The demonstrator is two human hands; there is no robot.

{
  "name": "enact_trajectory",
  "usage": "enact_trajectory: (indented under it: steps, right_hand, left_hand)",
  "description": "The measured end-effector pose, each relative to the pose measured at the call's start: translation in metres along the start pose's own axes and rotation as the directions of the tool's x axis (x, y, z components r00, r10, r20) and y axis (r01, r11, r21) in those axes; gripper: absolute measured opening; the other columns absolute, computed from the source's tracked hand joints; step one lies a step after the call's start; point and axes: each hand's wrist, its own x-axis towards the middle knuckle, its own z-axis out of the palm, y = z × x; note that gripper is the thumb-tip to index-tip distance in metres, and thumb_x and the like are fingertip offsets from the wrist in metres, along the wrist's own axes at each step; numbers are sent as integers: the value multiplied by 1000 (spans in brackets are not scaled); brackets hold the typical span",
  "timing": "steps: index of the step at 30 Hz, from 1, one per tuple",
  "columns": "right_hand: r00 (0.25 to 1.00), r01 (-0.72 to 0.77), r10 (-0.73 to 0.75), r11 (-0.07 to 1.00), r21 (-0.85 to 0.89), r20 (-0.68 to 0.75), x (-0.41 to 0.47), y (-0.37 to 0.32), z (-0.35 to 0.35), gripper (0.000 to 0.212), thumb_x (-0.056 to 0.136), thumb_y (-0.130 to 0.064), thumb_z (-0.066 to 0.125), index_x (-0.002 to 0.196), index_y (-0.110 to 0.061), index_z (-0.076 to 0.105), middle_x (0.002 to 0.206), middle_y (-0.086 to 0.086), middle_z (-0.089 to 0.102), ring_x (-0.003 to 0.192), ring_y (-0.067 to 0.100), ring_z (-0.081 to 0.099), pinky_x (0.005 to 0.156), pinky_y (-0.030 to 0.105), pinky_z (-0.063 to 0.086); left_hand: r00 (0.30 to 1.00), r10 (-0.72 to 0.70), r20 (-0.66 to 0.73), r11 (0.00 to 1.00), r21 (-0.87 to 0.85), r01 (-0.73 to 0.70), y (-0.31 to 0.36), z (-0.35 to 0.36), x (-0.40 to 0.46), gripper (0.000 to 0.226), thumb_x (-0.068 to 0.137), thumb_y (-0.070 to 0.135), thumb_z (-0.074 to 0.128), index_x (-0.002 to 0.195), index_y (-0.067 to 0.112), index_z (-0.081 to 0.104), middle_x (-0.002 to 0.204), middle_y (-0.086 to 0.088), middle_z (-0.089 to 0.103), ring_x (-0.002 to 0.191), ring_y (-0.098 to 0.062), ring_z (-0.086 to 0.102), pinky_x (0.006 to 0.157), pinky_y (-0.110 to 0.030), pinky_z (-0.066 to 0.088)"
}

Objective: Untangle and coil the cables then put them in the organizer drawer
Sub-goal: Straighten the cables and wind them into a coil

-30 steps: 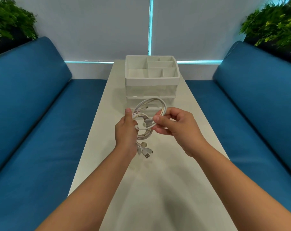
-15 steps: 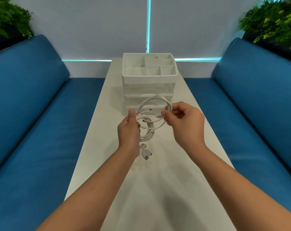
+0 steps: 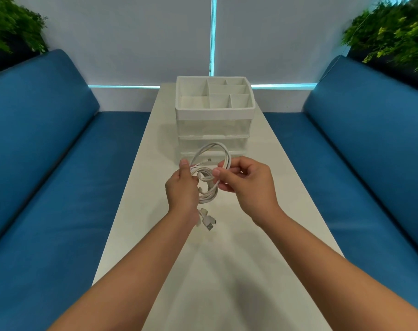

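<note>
Held above mid-table (image 3: 155,163), in front of the organizer (image 3: 214,111): tangled white cables (image 3: 209,177), gripped by left hand (image 3: 182,191), pinched by right hand (image 3: 247,185). USB plugs (image 3: 208,222) dangling below. Drawers closed; bare tabletop nearer, blue benches (image 3: 59,175) flanking both long edges.

Both hands (image 3: 182,189) (image 3: 247,185) grip tangled white cables (image 3: 209,177) before organizer (image 3: 215,111).

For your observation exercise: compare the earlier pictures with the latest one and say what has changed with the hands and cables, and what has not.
The right hand drew away to the right with one strand, then came back close to the left hand, its thumb and fingers pinching the cables. The left hand kept gripping the bundle, plugs dangling below. The organizer stayed on the table, drawers closed.
</note>
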Motion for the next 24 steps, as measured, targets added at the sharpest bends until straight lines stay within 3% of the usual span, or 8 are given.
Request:
enact_trajectory:
  steps: [4, 7, 10, 12, 14, 17, 20, 24]
  right_hand:
    - [997, 2, -11, 993, -116, -72, 3, 14, -6, 10, 77, -7, 79, 77, -13, 70, 57, -4, 64, 58, 15, 63, 69, 35, 60]
    - [994, 24, -36, 994, -109, -104, 6, 20, -5, 9, 74, -13, 81, 75, -17, 73, 63, -1, 68, 64, 15, 64, 71, 35, 58]
    - [986, 70, -109, 957, -280, -129, 7, 27, -4, 12, 71, -28, 83, 78, -24, 74, 86, -1, 71, 86, 3, 58, 76, 13, 45]
    - [978, 72, -134, 935, -346, -158, 7, 29, -5, 16, 69, -28, 85, 81, -25, 74, 93, -5, 63, 85, -2, 51, 75, 12, 40]
    - [984, 22, -66, 967, -253, -166, 6, 26, -4, 30, 66, -19, 88, 89, -22, 68, 87, 1, 59, 70, 3, 50, 68, 19, 44]
    - [996, -18, 2, 983, -181, -85, 6, 19, -6, 45, 67, -16, 87, 98, -21, 54, 84, 7, 64, 66, 10, 59, 57, 20, 49]
    - [998, 13, -26, 970, -243, -50, 10, 5, -12, 20, 85, -30, 71, 90, -15, 61, 74, 6, 62, 60, 10, 59, 57, 25, 54]
    - [1000, -13, 11, 976, -217, -12, 12, -2, -15, 27, 97, -23, 54, 90, -1, 68, 68, 9, 65, 61, 12, 66, 65, 28, 60]
  left_hand:
    - [999, -28, 45, 998, -49, 30, 6, 2, -4, 42, 101, 48, 43, 78, 17, 62, 70, -1, 53, 59, -14, 44, 60, -28, 39]
    - [997, -30, 78, 997, -72, 36, 7, 5, -7, 40, 100, 47, 44, 78, 19, 63, 71, -2, 54, 60, -14, 43, 58, -28, 38]
    - [994, -24, 104, 994, -104, 35, 9, 7, -8, 37, 101, 45, 45, 82, 22, 67, 78, -7, 60, 69, -18, 50, 58, -28, 40]
    - [992, -3, 130, 991, -134, 21, 10, 8, -9, 36, 100, 44, 46, 82, 23, 67, 83, -9, 59, 76, -22, 51, 60, -30, 41]
    - [989, 37, 142, 992, -127, -19, 10, 9, -10, 37, 100, 43, 46, 81, 21, 67, 81, -9, 56, 72, -20, 49, 58, -29, 40]
    - [986, 92, 137, 991, -105, -78, 8, 9, -9, 37, 101, 41, 46, 84, 16, 68, 64, -2, 47, 55, -12, 41, 54, -27, 36]
    - [987, 104, 122, 993, -68, -97, 5, 7, -5, 37, 102, 39, 45, 89, 14, 69, 60, 0, 41, 51, -11, 36, 52, -25, 34]
    - [991, 102, 91, 993, -71, -96, 3, 9, -4, 38, 102, 40, 44, 84, 17, 69, 61, -1, 44, 49, -12, 39, 49, -24, 37]
